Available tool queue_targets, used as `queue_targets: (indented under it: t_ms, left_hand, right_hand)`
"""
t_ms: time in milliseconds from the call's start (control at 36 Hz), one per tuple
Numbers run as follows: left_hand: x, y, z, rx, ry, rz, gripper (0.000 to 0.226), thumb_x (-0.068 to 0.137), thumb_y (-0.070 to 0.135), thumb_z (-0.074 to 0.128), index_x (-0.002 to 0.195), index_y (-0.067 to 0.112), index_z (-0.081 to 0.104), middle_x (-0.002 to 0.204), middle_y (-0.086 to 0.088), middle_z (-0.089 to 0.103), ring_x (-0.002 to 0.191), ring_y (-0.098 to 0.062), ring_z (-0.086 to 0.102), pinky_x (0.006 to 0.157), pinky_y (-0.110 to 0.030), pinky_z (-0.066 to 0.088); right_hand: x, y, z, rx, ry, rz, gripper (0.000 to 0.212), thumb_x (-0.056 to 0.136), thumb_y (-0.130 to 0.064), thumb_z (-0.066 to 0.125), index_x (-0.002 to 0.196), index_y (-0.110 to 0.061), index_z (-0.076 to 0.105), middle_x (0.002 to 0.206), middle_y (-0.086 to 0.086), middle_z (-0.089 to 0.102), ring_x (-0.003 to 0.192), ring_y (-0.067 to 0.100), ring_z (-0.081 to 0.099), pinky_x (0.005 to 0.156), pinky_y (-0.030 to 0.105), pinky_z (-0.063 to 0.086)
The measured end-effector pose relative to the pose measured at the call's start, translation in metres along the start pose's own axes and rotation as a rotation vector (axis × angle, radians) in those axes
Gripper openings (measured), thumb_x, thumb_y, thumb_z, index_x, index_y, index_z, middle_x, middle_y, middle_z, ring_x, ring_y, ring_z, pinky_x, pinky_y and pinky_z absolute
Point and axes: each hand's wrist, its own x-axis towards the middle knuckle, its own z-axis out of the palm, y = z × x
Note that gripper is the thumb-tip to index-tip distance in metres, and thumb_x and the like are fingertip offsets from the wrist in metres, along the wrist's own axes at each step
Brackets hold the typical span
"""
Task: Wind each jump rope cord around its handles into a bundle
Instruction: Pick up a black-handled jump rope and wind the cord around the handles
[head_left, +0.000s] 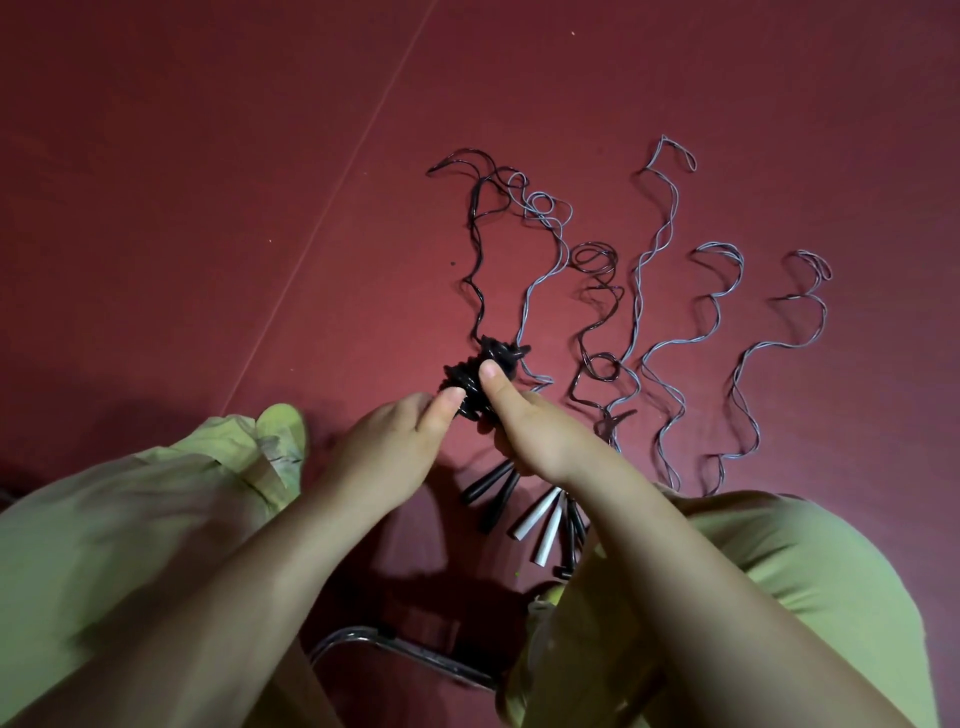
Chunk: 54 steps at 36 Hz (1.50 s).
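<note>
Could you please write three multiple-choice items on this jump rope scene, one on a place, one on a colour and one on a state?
1. Where do the white handles lie?
A. On the floor between the person's knees, below the right hand
B. On the left knee
C. At the far ends of the cords

2. What colour is the floor?
A. Grey
B. Dark red
C. Blue

3. In what state is the black bundle?
A. Lying untouched on the floor
B. Held by one hand only
C. Held by both hands, with black cord trailing from it across the floor

Key: 1 A, they show just under the right hand. 2 B, the whole surface is dark red. 3 C, the left hand and right hand both have a thumb on it, and loose cord runs on beyond it.
</note>
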Motion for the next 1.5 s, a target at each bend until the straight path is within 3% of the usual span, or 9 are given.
queue_targets:
  t_ms: [167, 528, 778, 917, 1028, 1111, 1194, 1333, 1500]
  left_hand:
    - [0.004, -0.004, -0.002, 0.048, -0.005, 0.01, 0.067, 0.073, 0.075, 0.024, 0.073, 0.013, 0.052, 0.077, -0.007, 0.063, 0.081, -0.03, 0.059, 0.081, -0.042, 0.048]
    - [0.012, -0.005, -0.004, -0.174, -0.083, -0.125, 0.074, 0.051, 0.08, 0.041, 0.07, 0.011, 0.059, 0.071, -0.004, 0.068, 0.074, -0.027, 0.065, 0.083, -0.047, 0.05]
    - [0.009, -0.001, -0.008, -0.012, -0.032, -0.094, 0.063, 0.056, 0.068, 0.063, 0.077, 0.01, 0.052, 0.062, 0.004, 0.05, 0.058, -0.018, 0.046, 0.057, -0.033, 0.033]
    - [0.004, 0.003, -0.014, -0.55, -0.477, -0.223, 0.062, 0.059, 0.074, 0.063, 0.077, 0.015, 0.061, 0.063, -0.001, 0.066, 0.055, -0.013, 0.061, 0.065, -0.03, 0.043]
    - [0.004, -0.001, -0.024, -0.906, -0.957, -0.308, 0.093, 0.068, 0.083, 0.023, 0.086, 0.006, 0.07, 0.076, -0.015, 0.069, 0.066, -0.025, 0.066, 0.07, -0.036, 0.052]
    - [0.001, 0.002, -0.026, -1.023, -1.064, -0.29, 0.091, 0.061, 0.085, 0.028, 0.078, 0.007, 0.072, 0.058, -0.008, 0.06, 0.049, -0.021, 0.057, 0.059, -0.033, 0.05]
    - [-0.001, 0.007, -0.025, -0.968, -0.995, -0.308, 0.086, 0.068, 0.086, 0.019, 0.066, 0.013, 0.064, 0.046, 0.001, 0.04, 0.04, -0.013, 0.038, 0.051, -0.027, 0.04]
    - [0.001, 0.011, -0.021, -0.801, -0.726, -0.317, 0.079, 0.07, 0.081, 0.016, 0.068, 0.012, 0.055, 0.049, 0.0, 0.034, 0.042, -0.015, 0.032, 0.05, -0.026, 0.033]
    - [0.001, 0.013, -0.011, -0.537, -0.419, -0.254, 0.073, 0.089, 0.072, 0.014, 0.066, 0.015, 0.053, 0.044, 0.006, 0.04, 0.041, -0.015, 0.035, 0.049, -0.026, 0.035]
  right_hand:
    - [0.001, 0.004, -0.001, -0.037, 0.024, 0.009, 0.071, 0.091, -0.07, 0.02, 0.08, -0.015, 0.062, 0.061, -0.001, 0.061, 0.062, 0.016, 0.056, 0.076, 0.036, 0.047]
    - [-0.001, 0.0, -0.002, 0.007, 0.042, 0.006, 0.071, 0.092, -0.068, 0.023, 0.078, -0.011, 0.063, 0.06, 0.004, 0.063, 0.06, 0.02, 0.059, 0.074, 0.036, 0.049]
    - [0.0, 0.001, 0.0, 0.068, 0.072, -0.047, 0.061, 0.089, -0.07, 0.031, 0.057, -0.023, 0.052, 0.051, -0.011, 0.047, 0.055, 0.014, 0.042, 0.063, 0.032, 0.034]
    - [-0.005, -0.003, -0.004, 0.1, 0.119, -0.172, 0.043, 0.096, -0.046, 0.043, 0.059, -0.024, 0.046, 0.053, -0.015, 0.041, 0.054, 0.006, 0.037, 0.058, 0.027, 0.029]
    - [-0.011, -0.005, -0.003, 0.186, 0.009, -0.251, 0.033, 0.083, -0.046, 0.038, 0.066, -0.02, 0.049, 0.056, -0.009, 0.043, 0.053, 0.007, 0.039, 0.051, 0.021, 0.031]
    - [-0.014, -0.007, -0.001, 0.303, -0.107, -0.316, 0.048, 0.078, -0.05, 0.04, 0.073, -0.004, 0.055, 0.063, 0.006, 0.055, 0.064, 0.015, 0.05, 0.063, 0.026, 0.04]
    - [-0.012, -0.009, -0.002, 0.334, -0.1, -0.285, 0.052, 0.075, -0.054, 0.044, 0.085, -0.005, 0.055, 0.075, 0.012, 0.05, 0.069, 0.019, 0.047, 0.066, 0.033, 0.04]
    - [-0.012, -0.011, -0.007, 0.235, -0.135, -0.183, 0.056, 0.098, -0.052, 0.033, 0.072, -0.007, 0.053, 0.047, -0.002, 0.049, 0.041, 0.015, 0.043, 0.042, 0.019, 0.035]
    - [-0.004, -0.003, -0.002, 0.061, -0.092, -0.119, 0.076, 0.099, -0.056, 0.022, 0.084, 0.01, 0.058, 0.064, 0.015, 0.054, 0.046, 0.019, 0.048, 0.056, 0.031, 0.044]
